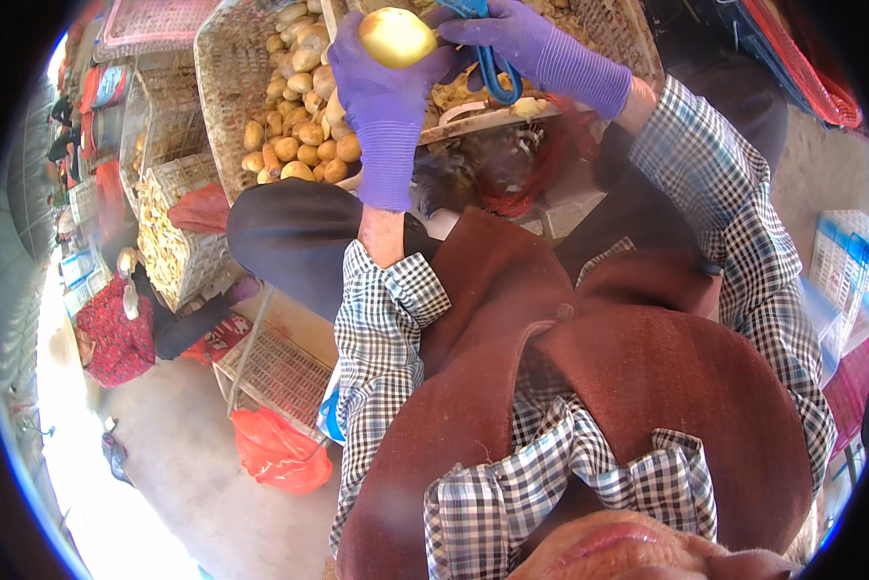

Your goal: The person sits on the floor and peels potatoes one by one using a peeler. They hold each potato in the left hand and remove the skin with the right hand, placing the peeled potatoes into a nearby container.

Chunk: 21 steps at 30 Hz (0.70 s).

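In a purple glove, my left hand [384, 101] grips a peeled, pale yellow potato [397, 38] at the top centre. To its right my right hand [510, 43], gloved alike, is closed on a blue-handled tool [503, 83], seemingly a peeler; its working end is cut off or hidden. Unpeeled and paler potatoes [307, 130] lie in a dirty plastic crate [220, 94] left of and beneath my left hand. Behind both hands, a second crate [641, 43] holds peelings [452, 94].
Wet scraps and red netting [510, 192] lie between my knees. Further left stands a crate of pale peeled pieces [162, 246], near a person in red patterned clothing [119, 326]. A red plastic bag [278, 449] hangs by an upturned crate [282, 370]. White baskets [840, 268] stand at the right.
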Motion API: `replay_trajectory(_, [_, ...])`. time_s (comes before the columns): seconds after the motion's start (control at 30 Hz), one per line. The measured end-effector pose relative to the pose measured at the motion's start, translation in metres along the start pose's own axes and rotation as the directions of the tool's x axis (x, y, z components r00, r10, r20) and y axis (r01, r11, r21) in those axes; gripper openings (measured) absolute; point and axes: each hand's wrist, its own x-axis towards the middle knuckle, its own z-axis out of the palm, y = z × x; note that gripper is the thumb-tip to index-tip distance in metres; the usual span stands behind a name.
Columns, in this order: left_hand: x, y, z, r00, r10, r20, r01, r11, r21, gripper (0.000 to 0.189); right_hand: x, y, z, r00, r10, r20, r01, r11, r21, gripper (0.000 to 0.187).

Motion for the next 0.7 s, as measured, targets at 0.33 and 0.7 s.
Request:
replay_trajectory(0.33, [-0.007, -0.001, -0.013, 0.862, -0.173, 0.477, 0.482, 0.574, -0.662, 0.07, -0.004, -0.022, -0.005, 0.925, 0.276, 0.26, -0.377, 0.74, 0.557, 0.031])
replay_trajectory(0.7, [-0.019, 0.007, -0.001, 0.796, -0.156, 0.585, 0.57, 0.516, -0.639, 0.095, 0.01, -0.018, -0.006, 0.997, -0.067, -0.039, 0.044, 0.903, -0.427, 0.028])
